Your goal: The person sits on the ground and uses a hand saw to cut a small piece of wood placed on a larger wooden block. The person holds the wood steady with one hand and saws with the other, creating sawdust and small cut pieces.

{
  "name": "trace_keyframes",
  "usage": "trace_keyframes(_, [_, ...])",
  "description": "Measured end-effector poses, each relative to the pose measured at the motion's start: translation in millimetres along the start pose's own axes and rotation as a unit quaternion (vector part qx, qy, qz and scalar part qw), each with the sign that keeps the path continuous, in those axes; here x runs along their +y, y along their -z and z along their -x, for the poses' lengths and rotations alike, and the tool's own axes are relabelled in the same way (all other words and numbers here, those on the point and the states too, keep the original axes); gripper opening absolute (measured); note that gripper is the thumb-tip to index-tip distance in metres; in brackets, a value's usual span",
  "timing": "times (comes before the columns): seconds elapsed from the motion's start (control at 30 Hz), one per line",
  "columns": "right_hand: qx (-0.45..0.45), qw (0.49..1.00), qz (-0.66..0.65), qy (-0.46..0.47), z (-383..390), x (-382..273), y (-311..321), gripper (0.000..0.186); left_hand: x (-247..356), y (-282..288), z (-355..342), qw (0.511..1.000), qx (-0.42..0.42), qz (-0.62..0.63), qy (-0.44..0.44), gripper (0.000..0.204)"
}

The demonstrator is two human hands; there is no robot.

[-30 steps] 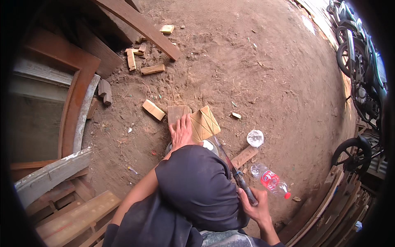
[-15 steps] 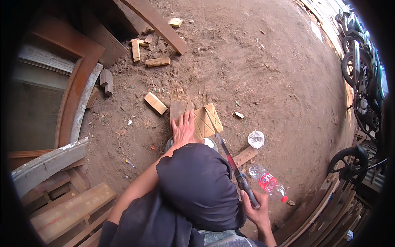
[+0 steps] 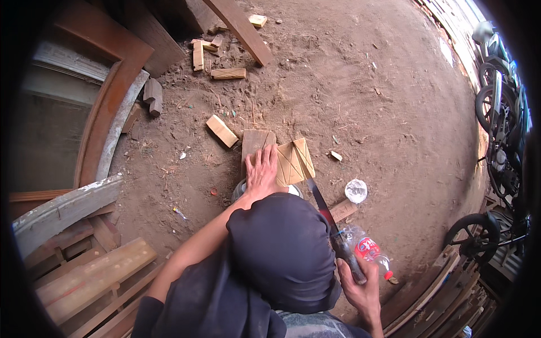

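Observation:
My left hand (image 3: 262,172) lies with its fingers stretched out over a brown board (image 3: 256,141) and the near-left edge of a pale wood block (image 3: 288,165) with dark lines on its face. Both pieces rest on a round container (image 3: 239,194), mostly hidden by my hand and the dark cloth in front. In my right hand (image 3: 360,287) is the handle of a handsaw (image 3: 320,201). Its narrow blade slants up and left into the right part of the pale block. How deep the cut goes cannot be made out.
Right of the saw are a plastic bottle (image 3: 370,249) with a red cap, a white round cup (image 3: 355,191) and a wood strip (image 3: 342,210). Wood offcuts (image 3: 222,130) lie on the dirt ahead. A framed door (image 3: 107,112) and planks stand left; motorcycles (image 3: 496,124) stand right.
The view has shifted a little, so the wood and my hands appear farther right. The saw handle now overlaps the bottle's edge. Both hands keep their places on the wood and the saw.

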State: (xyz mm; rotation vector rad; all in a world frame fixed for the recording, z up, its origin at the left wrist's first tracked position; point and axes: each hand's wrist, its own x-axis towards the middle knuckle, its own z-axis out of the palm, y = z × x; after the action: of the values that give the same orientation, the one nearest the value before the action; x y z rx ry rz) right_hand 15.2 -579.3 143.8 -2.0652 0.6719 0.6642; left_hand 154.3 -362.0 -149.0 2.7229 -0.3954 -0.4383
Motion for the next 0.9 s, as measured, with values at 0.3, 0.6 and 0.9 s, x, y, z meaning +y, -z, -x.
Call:
trace_keyframes(0.3, [0.041,0.998,0.034,0.023,-27.4,-14.5,-13.2,0.031,-8.9,-29.9,1.9,0.995,0.082,-0.057,-0.004,0.076])
trace_keyframes(0.6, [0.015,0.996,-0.054,-0.073,11.2,-17.3,28.8,0.035,-8.8,-21.4,5.5,0.997,0.06,-0.051,-0.009,0.126])
trace_keyframes(0.9, [-0.008,1.0,-0.009,-0.02,-45.3,-14.0,-8.8,0.035,-10.7,-23.4,5.3,0.997,0.047,-0.055,-0.009,0.124])
